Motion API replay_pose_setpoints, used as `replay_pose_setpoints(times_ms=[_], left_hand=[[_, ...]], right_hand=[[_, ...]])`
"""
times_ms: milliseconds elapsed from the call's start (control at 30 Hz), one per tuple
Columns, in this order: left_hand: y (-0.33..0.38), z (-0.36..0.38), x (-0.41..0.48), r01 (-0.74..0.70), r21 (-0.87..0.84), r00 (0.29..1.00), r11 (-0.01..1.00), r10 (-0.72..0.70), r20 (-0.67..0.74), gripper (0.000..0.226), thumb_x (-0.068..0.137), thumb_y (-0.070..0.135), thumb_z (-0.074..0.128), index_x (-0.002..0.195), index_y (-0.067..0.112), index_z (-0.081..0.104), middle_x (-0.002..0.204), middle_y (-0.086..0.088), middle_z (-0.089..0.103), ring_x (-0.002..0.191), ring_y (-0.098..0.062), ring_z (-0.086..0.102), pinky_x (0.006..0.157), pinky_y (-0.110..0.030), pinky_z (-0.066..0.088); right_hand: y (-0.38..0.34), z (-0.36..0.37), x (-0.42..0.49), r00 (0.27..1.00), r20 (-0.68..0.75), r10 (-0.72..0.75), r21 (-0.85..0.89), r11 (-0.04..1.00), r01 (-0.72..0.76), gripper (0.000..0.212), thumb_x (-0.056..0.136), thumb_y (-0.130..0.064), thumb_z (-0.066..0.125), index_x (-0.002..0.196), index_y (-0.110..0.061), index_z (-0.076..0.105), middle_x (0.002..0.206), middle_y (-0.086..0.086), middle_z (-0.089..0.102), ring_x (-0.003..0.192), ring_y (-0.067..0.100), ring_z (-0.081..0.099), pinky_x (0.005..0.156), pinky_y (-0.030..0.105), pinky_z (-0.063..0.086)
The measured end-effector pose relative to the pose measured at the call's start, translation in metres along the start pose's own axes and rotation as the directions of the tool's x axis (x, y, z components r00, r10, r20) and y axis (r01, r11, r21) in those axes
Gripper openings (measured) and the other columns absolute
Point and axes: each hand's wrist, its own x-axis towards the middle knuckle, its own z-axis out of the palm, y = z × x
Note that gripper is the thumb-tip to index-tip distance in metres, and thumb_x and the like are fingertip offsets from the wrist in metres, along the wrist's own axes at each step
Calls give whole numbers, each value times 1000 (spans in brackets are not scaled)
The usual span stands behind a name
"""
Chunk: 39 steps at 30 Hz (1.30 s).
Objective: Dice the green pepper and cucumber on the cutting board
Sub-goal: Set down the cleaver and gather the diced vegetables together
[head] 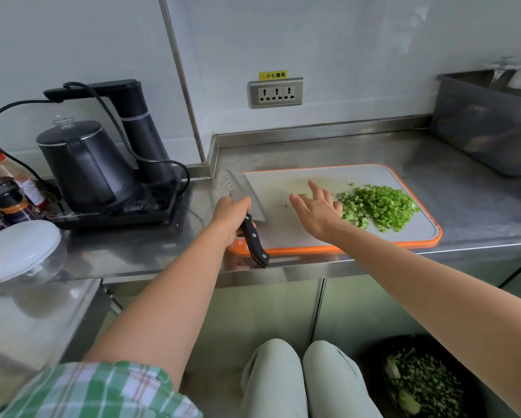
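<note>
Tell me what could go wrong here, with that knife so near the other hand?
1. The left hand holds the knife close to the open right hand; a careless swing might nick its fingers.
2. The knife's handle reaches the counter's front edge, above the knees; a slipped grip could drop it there.
3. The diced pile lies near the cutting board's right end; a sweep may scatter pieces.

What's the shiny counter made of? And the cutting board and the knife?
Counter: likely stainless steel, brushed and reflective. Cutting board: probably plastic, matte grey with a smooth orange rim. Knife: shiny metal blade; black riveted handle, plastic or wood, hard to tell.
</note>
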Motion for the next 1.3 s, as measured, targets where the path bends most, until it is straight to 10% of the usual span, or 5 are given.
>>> replay_pose_setpoints(times_ms=[167,367,700,967,1300], left_hand=[[-7,-4,25,-85,249,994,965,101,-52,16,78,3,49,94,2,52,59,-8,58,53,-31,63,57,-37,53],[-7,1,37,-126,722,953,680,285,-102,38,90,21,57,121,0,51,124,-22,55,116,-39,50,91,-37,41],[-7,-2,36,-110,550,962,828,228,-150,45,92,8,50,137,9,45,138,-16,49,126,-34,47,102,-36,41],[-25,-59,8,-66,443,930,894,216,-297,31,85,-1,42,106,7,62,106,-13,63,93,-39,61,67,-42,56],[-43,-69,-11,52,797,952,601,210,-221,42,92,30,54,124,4,49,129,-23,43,118,-39,41,95,-40,37]], right_hand=[[9,-1,3,998,-66,1,33,999,1,46,103,-42,24,140,-27,47,160,4,13,145,25,12,113,46,9],[14,-2,9,992,-125,-24,31,999,28,42,102,-37,30,136,-23,52,155,4,28,141,26,24,114,45,11],[23,-12,2,990,-133,-50,-16,999,49,40,102,-33,35,134,-19,51,145,5,43,133,26,35,107,38,20],[-11,9,-5,976,-48,-212,-49,977,209,39,97,-24,47,135,-14,50,141,10,47,129,29,43,107,38,32],[-22,33,-19,974,88,-211,-227,947,226,45,94,-26,48,138,-16,47,143,9,43,129,29,41,101,34,31]])
